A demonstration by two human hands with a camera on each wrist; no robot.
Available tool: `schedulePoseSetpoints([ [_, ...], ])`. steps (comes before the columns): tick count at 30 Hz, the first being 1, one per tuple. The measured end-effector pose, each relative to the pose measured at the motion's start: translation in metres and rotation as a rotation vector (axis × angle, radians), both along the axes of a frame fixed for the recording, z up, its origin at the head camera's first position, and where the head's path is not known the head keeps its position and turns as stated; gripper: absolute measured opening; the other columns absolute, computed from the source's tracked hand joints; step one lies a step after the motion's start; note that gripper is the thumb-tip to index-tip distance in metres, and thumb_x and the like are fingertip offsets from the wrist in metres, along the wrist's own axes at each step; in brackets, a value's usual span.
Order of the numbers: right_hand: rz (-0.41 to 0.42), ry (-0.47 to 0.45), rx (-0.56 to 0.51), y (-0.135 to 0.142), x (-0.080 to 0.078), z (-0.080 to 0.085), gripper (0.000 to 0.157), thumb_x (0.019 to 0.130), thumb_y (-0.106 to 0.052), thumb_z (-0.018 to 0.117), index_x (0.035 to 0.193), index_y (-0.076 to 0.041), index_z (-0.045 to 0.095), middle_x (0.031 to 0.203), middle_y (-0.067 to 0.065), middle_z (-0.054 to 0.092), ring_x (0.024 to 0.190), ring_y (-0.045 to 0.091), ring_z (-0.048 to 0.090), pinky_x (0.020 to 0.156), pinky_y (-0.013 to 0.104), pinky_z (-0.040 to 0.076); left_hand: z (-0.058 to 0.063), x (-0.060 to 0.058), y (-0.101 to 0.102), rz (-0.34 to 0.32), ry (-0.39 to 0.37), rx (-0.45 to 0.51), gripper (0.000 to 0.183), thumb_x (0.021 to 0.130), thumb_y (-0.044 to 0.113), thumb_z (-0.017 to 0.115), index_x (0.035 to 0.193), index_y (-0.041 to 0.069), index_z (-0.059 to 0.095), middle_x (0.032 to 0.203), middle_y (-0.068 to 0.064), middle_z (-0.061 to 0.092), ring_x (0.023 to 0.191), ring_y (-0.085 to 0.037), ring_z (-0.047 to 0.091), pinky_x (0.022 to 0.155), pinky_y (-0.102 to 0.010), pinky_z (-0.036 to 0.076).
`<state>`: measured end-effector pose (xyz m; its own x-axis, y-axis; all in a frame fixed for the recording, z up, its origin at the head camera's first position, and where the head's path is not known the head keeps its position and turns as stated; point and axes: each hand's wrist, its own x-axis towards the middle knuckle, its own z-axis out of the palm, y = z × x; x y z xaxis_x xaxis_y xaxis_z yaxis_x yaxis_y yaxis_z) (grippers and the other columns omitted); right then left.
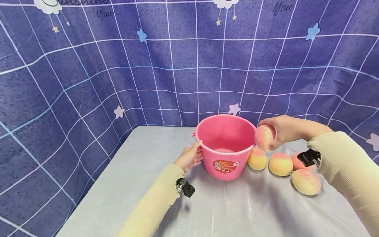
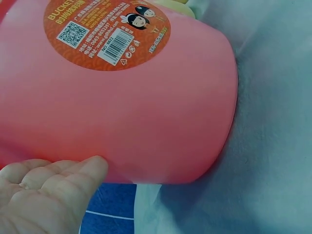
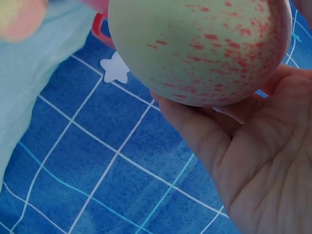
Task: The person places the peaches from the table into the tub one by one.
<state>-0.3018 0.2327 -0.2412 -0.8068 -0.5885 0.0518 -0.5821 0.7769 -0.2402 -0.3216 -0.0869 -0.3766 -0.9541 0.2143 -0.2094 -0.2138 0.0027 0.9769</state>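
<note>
Peach (image 1: 265,137) is pinched by the curled right hand (image 1: 282,130), just beside pink bucket (image 1: 224,136); left hand (image 1: 190,158) grips the bucket's upper edge

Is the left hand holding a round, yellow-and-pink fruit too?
No, the left hand grips the round pink plastic bucket at its rim.

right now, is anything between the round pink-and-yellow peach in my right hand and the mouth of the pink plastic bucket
At most the bucket's right rim: the peach overlaps it in the head view, but its height is unclear. Nothing else visible intervenes.
</note>
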Motion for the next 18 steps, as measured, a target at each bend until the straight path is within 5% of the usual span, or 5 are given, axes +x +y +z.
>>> schedulePoseSetpoints([
  [18,0.045,-0.037,0.033,-0.031,-0.005,0.015,0.073,0.054,-0.019,0.084,0.118,0.005,0.058,0.093,0.004,0.066,0.082,0.020,0.060,0.072,0.038,0.052,0.001,0.000,-0.003,-0.005,0.006,-0.007,0.070,0.095,0.038,0.045,0.138,-0.016,0.036,0.140,-0.034,0.039,0.126,-0.043,0.045,0.105,-0.053,0.034],
])
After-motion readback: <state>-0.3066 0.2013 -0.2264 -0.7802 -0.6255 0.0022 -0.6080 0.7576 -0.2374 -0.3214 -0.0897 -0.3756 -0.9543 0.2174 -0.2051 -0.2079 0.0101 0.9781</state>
